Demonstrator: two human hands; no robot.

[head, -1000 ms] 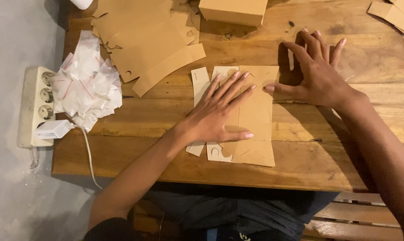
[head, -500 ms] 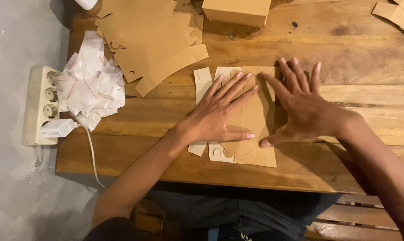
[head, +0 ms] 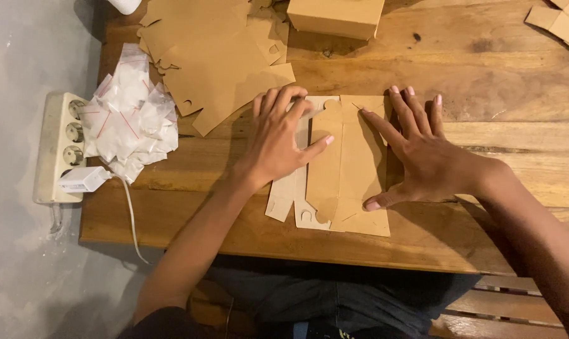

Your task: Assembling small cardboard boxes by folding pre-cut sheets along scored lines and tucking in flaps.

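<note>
Two bare hands lie flat on a cut cardboard sheet (head: 350,182) at the centre of a wooden table (head: 485,100). At centre left, the left hand (head: 278,141) presses the sheet's left flap, fingers released and spread, curling over its upper edge. At centre right, the right hand (head: 422,157) rests open on the sheet's right edge, fingers fanned, thumb on the lower part; neither hand grasps anything. Toward the upper left, a loose stack of brown cardboard sheets (head: 215,56) lies just beside the left hand's fingertips. Farther left sits a heap of small clear plastic bags (head: 130,116). A white power strip (head: 58,147) lies on the grey floor at far left. A closed cardboard box (head: 338,16) stands at the top centre.
</note>
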